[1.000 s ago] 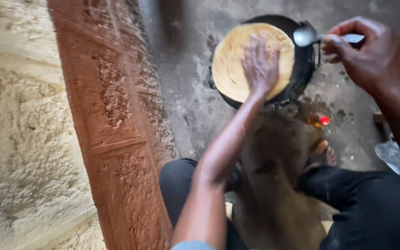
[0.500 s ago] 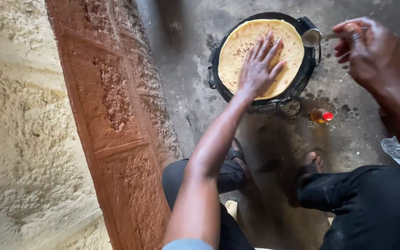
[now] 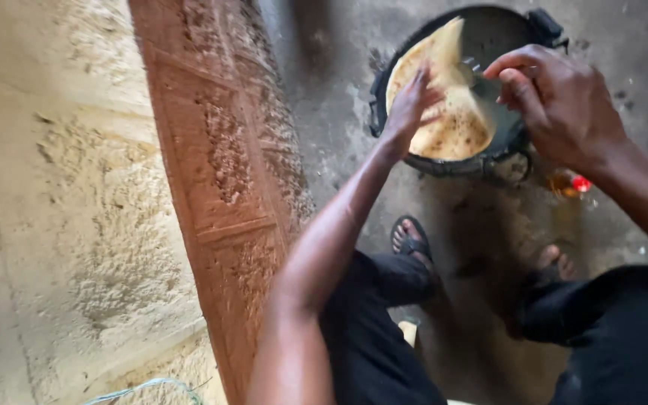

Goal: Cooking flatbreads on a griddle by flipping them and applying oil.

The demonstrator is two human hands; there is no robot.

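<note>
A thin, brown-speckled flatbread (image 3: 444, 112) lifts half out of a round black pan (image 3: 504, 37) — left hand (image 3: 410, 101) flat against it, right hand (image 3: 556, 105) pinching its edge.

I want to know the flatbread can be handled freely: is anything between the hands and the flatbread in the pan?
Nothing visible. The left hand already rests on the flatbread, half lifted in the dark pan. The right hand hovers at its right edge, apparently holding a utensil.
</note>
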